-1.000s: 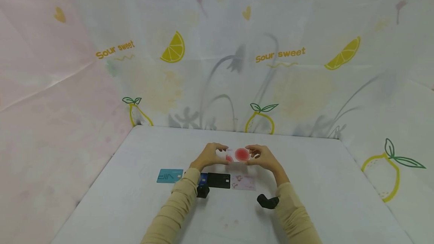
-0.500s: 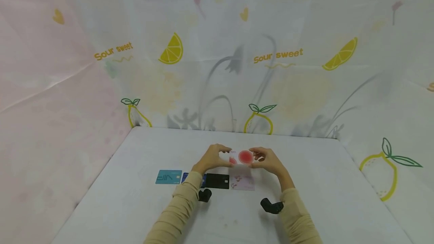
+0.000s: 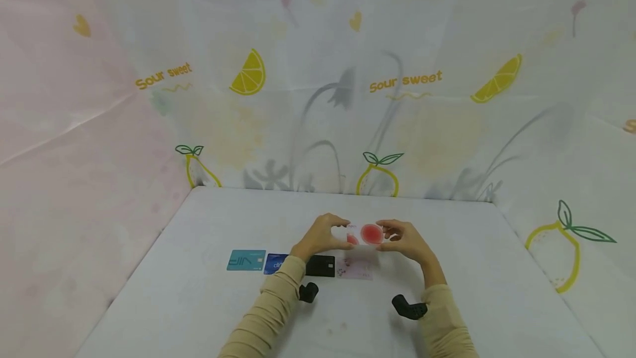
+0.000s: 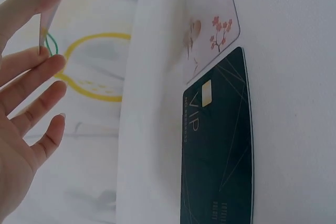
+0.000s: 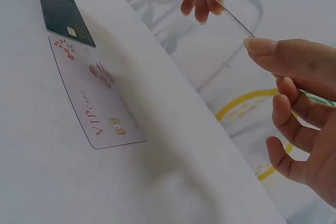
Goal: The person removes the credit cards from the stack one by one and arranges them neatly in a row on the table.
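Note:
A white card with red round prints [image 3: 365,236] is held up over the table, beyond a row of cards. My left hand [image 3: 320,235] pinches its left end between thumb and fingers, while the right hand [image 3: 408,240] pinches the right end. In the right wrist view the held card shows as a thin edge stretched between both hands. Nearest below lie a pale pink VIP card [image 5: 94,98] with a blossom print and a dark VIP card [image 4: 218,145] with a gold chip. My left sleeve overlaps part of the dark card in the head view.
Left of the dark card, a blue card [image 3: 275,263] and a teal card [image 3: 245,260] continue the row on the white table [image 3: 174,308]. Black wrist devices [image 3: 409,307] jut inward from both sleeves. A lemon-printed cloth [image 3: 308,126] hangs behind the table.
Both hands have shifted right with the white card between them. The left forearm now uncovers more of the blue card. The cards in the row stay where they were.

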Motion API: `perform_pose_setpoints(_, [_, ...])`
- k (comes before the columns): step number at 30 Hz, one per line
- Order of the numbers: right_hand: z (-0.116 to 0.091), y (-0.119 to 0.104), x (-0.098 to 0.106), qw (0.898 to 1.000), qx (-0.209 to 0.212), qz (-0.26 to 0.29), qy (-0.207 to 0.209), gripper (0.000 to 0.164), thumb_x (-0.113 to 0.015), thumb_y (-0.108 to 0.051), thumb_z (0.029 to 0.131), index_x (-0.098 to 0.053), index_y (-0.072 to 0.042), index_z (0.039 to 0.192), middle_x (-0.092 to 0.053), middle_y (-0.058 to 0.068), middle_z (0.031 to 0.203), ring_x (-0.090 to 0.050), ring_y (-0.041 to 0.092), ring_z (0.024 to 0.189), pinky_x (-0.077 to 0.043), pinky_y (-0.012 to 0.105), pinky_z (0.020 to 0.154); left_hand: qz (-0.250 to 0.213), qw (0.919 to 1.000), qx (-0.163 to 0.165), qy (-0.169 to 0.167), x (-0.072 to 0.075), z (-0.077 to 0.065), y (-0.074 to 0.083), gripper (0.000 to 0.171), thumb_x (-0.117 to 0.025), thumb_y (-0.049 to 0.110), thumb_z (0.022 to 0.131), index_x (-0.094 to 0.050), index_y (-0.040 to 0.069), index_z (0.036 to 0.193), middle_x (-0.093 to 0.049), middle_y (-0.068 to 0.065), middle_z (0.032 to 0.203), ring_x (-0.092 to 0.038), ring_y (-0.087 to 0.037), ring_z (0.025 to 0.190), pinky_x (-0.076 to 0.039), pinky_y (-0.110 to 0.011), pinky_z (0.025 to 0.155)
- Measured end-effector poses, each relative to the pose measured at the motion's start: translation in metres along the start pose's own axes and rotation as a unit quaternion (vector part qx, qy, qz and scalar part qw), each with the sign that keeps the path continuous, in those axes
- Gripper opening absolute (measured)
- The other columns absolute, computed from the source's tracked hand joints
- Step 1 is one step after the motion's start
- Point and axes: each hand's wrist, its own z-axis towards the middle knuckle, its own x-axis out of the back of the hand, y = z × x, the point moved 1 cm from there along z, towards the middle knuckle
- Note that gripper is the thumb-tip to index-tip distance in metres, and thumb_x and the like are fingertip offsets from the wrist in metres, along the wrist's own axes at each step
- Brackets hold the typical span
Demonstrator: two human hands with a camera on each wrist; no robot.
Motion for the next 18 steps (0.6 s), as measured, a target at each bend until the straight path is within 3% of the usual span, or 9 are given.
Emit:
perform_pose_setpoints(10, [-0.008,0.033,0.010,1.000,-0.008,0.012,0.014,0.051,-0.080,0.001,0.068,-0.059,0.013,0.114,-0.062,0.012,0.086,-0.056,0.021,0.078,-0.050,0.025,0.067,0.037,0.9986,-0.035,0.016,-0.012,0.004,0.012,0.055,-0.083,0.028,0.069,-0.067,-0.004,0.111,-0.069,-0.011,0.100,-0.062,-0.024,0.094,-0.049,-0.036,0.086])
perform_pose_setpoints(18, [-0.019,0.040,0.018,0.999,-0.025,0.027,0.009,0.053,-0.079,0.001,0.069,-0.058,0.013,0.116,-0.059,0.012,0.087,-0.055,0.014,0.079,-0.049,0.022,0.068,0.022,0.9998,-0.001,-0.003,-0.024,0.005,0.021,0.054,-0.082,0.029,0.071,-0.067,0.000,0.114,-0.069,-0.009,0.105,-0.059,-0.022,0.100,-0.049,-0.035,0.088])
